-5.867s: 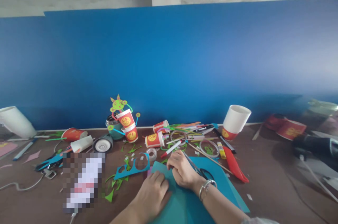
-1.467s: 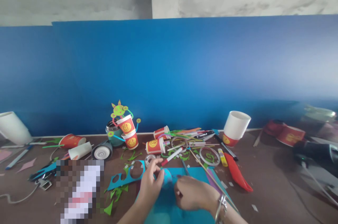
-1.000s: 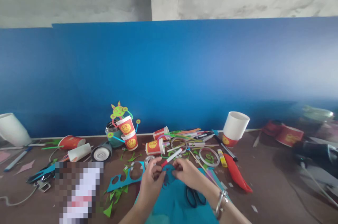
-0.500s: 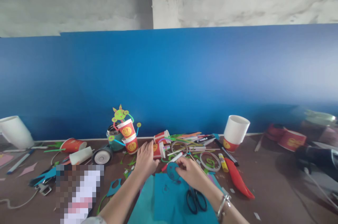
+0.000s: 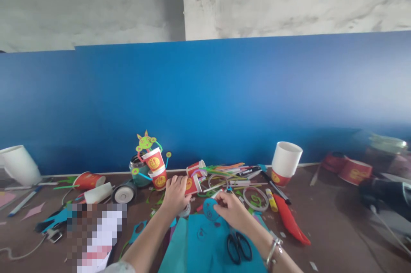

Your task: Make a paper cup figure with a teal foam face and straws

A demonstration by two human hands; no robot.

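Note:
My left hand (image 5: 176, 193) is closed round the base end of a red paper cup (image 5: 192, 185) lying on its side, its white rim turned to the right. Between the fingertips of my right hand (image 5: 231, 208) is a round blue paper disc (image 5: 210, 209) with drawn marks on it. Below the disc lie blue paper sheets (image 5: 201, 251), with black-handled scissors (image 5: 238, 247) on them. Behind my left hand stand two stacked red cups (image 5: 159, 178) bearing a green paper animal head (image 5: 145, 140).
Straws and pens (image 5: 237, 170) are heaped behind my hands, near a roll of tape (image 5: 256, 198). A glue stick (image 5: 271, 200), a red pouch (image 5: 290, 221) and a stack of white cups (image 5: 287, 159) are at the right. An open flask (image 5: 139, 172) stands behind the stacked cups.
My left hand has moved slightly, and the red cup in it has tilted, with its rim shifted down. My right hand still holds the blue disc in nearly the same place.

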